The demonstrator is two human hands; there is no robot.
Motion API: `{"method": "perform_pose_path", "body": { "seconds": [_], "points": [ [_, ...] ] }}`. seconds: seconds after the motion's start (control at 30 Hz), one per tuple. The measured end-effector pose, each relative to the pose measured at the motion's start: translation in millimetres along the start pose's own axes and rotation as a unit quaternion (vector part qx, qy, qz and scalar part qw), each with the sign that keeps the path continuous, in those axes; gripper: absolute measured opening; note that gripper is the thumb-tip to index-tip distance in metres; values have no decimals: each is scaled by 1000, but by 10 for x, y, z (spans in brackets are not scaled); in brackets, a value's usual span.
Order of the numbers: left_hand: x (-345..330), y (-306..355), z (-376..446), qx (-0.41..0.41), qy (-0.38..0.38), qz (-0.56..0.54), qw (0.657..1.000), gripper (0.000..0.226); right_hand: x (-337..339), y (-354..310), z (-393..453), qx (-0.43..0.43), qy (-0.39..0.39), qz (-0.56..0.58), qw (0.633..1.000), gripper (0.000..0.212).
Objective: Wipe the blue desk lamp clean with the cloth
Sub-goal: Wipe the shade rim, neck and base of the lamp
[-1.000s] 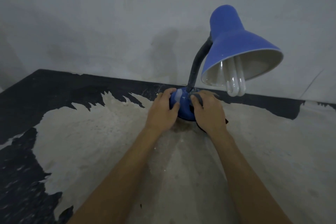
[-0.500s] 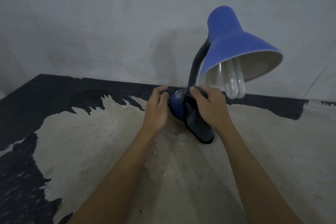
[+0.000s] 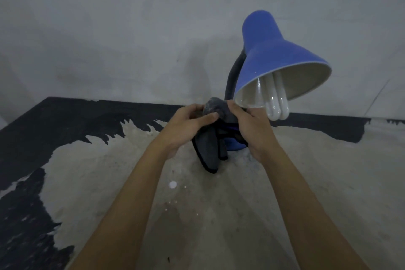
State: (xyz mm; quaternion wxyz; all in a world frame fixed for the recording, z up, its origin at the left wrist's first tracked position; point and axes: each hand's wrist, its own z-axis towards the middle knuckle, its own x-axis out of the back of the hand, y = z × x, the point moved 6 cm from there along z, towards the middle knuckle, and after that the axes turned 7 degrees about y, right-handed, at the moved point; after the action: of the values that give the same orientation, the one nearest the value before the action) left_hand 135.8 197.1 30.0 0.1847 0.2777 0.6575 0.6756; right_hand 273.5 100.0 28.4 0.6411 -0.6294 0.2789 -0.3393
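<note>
Both hands (image 3: pixel 219 125) clutch the cloth (image 3: pixel 210 149) (dark, bunched) before the lamp (image 3: pixel 276 50).

I see a blue desk lamp (image 3: pixel 274 50) with a white inner shade, a black neck (image 3: pixel 233 76) and a white bulb (image 3: pixel 276 103). The cloth (image 3: pixel 208 151) is dark grey with black edging. The table (image 3: pixel 219 215) is worn beige, with patchy black paint along its far and left edges. The wall (image 3: pixel 131 28) is grey.
</note>
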Motion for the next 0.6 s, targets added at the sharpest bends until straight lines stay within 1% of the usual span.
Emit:
{"method": "perform_pose_path", "body": {
  "seconds": [0.03, 0.1, 0.13, 0.17, 0.2, 0.3, 0.33, 0.4, 0.47, 0.53, 0.6],
  "points": [
    [43, 21, 8, -7, 20, -14, 1000, 22, 3, 0, 3, -9, -19, -1, 1000, 53],
    [168, 47, 36, -21, 79, -46, 996, 16, 20, 14, 29, -35, -54, 18, 998, 31],
    [251, 56, 48, -29, 115, -61, 991, 17, 27, 21, 45, -51, -65, 38, 996, 23],
    [332, 62, 54, -37, 147, -76, 986, 18, 45, 22, 61, -55, -67, 51, 995, 23],
    [394, 76, 52, -44, 170, -89, 980, 20, 82, 41, 99, -47, -49, 50, 996, 26],
    [482, 105, 30, -72, 210, -91, 971, 21, 241, 83, 158, 7, 60, 2, 998, 39],
    [481, 107, 24, -81, 221, -85, 968, 20, 272, 100, 156, 17, 79, -12, 997, 42],
    [428, 98, 28, -108, 242, -44, 963, 24, 282, 123, 138, 18, 96, -17, 995, 36],
    [291, 78, 37, -141, 253, 39, 956, 33, 300, 161, 151, 23, 105, -11, 994, 26],
    [78, 54, 13, -177, 259, 127, 941, 42, 327, 203, 152, 48, 115, -17, 992, 22],
    [-183, -4, -52, -214, 247, 206, 922, 47, 337, 235, 140, 80, 115, -39, 989, 14]
  ]
}}
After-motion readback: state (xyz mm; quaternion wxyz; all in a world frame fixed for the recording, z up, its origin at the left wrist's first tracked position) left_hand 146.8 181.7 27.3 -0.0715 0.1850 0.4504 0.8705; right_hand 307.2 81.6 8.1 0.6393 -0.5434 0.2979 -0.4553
